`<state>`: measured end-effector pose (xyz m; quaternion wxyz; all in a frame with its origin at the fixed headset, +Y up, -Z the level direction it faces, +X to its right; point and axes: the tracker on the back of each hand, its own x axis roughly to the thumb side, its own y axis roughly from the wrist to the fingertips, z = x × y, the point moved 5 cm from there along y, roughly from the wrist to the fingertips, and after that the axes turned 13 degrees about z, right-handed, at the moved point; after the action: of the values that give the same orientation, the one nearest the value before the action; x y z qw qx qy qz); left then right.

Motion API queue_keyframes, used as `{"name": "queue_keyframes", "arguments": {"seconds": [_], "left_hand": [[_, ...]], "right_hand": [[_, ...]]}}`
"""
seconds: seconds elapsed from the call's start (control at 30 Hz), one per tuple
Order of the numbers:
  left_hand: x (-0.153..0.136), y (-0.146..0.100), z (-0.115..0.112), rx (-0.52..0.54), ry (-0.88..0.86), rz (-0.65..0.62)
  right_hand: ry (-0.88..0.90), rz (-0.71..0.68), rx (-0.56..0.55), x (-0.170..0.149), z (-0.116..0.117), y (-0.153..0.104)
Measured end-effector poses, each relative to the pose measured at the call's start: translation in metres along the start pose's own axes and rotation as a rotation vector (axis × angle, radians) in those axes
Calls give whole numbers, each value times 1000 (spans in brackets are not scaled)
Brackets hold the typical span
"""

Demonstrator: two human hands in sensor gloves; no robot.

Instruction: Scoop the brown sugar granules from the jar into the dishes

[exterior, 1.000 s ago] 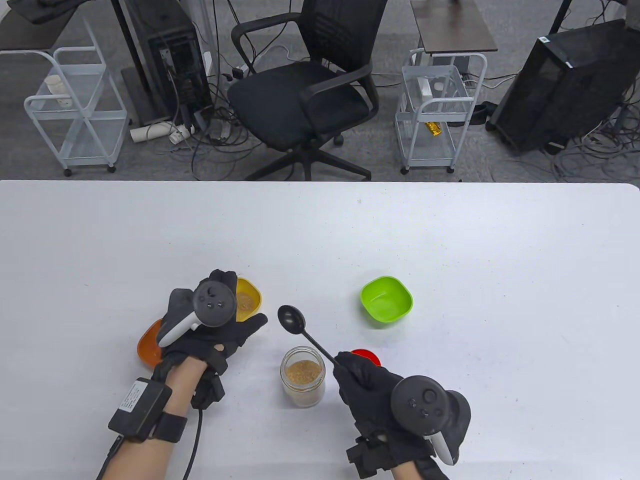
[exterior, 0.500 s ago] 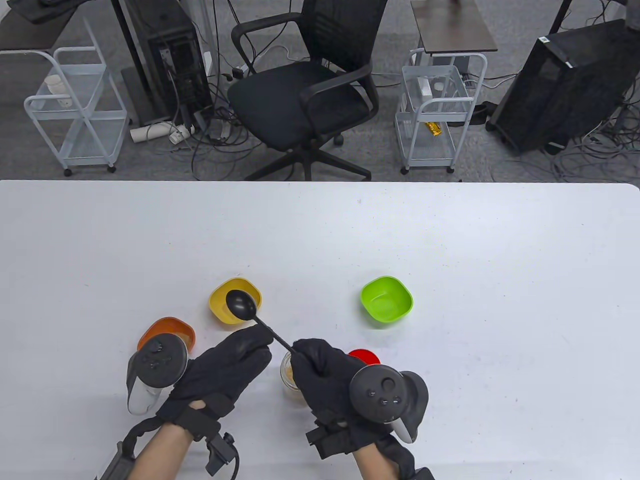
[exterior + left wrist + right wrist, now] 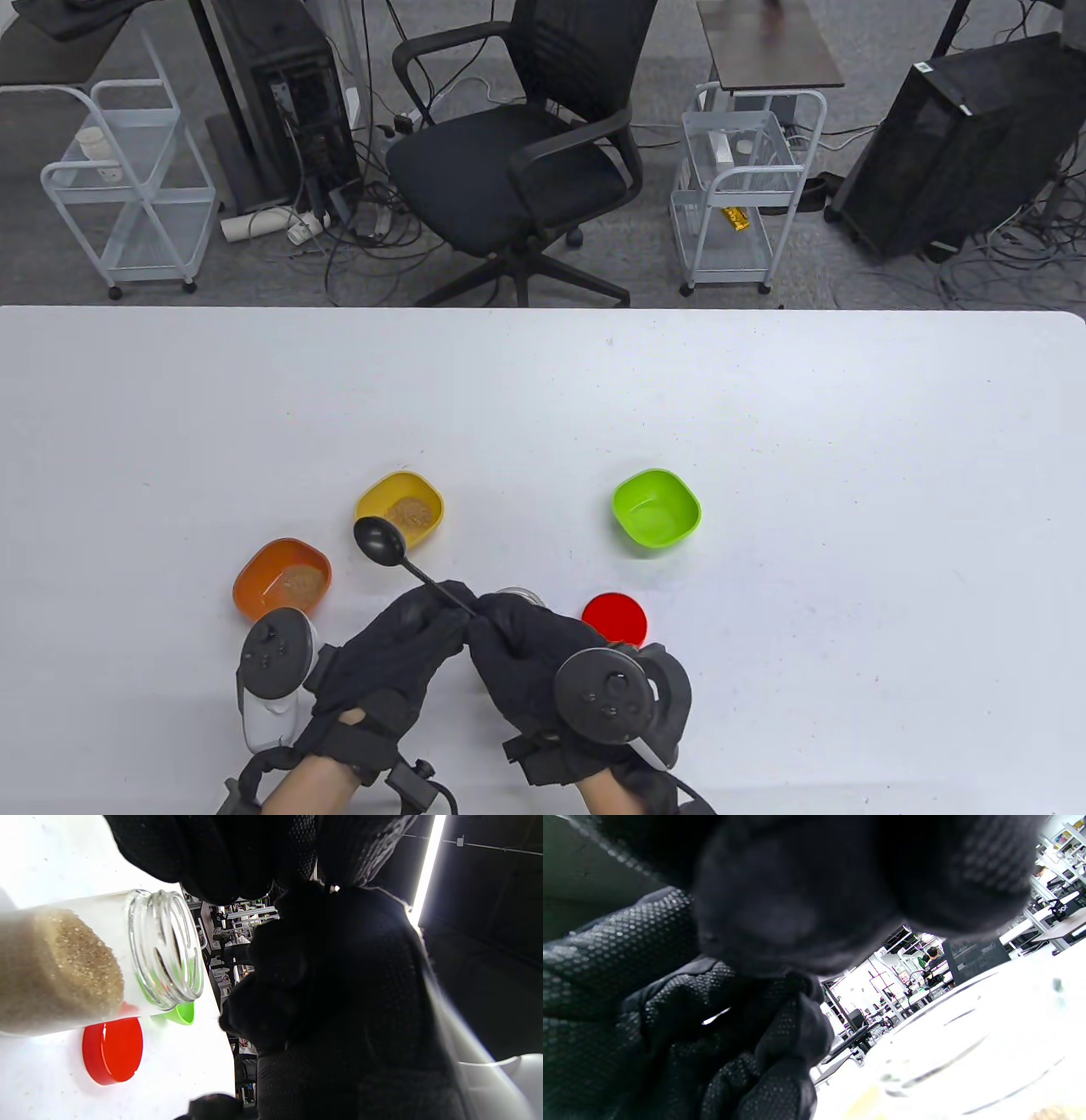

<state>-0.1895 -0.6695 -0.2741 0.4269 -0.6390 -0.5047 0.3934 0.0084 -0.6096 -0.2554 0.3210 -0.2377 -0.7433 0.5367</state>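
Both hands, left hand (image 3: 399,654) and right hand (image 3: 526,649), pinch the light, stiff black spoon (image 3: 382,542) mid-handle, bowl toward ten o'clock; the glass jar (image 3: 106,963) looks fragile.

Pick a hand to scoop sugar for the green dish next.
Right, likely. The right hand and left hand both meet at the spoon handle, but the green dish sits on the right, still without sugar.
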Motion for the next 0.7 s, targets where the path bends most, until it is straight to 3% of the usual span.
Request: {"name": "queue_keyframes", "arguments": {"seconds": [0.23,0.4,0.7], "left_hand": [[-4,1,-1,8,-67,12],[3,0,2,14,-93,-51],[20,-8,37,123,-64,-163]], "right_hand": [[-36,-3,-26,1,1,-4],[-89,-26,-30,3,3,-7],[-74,0,-53,-9,-9,-8]]}}
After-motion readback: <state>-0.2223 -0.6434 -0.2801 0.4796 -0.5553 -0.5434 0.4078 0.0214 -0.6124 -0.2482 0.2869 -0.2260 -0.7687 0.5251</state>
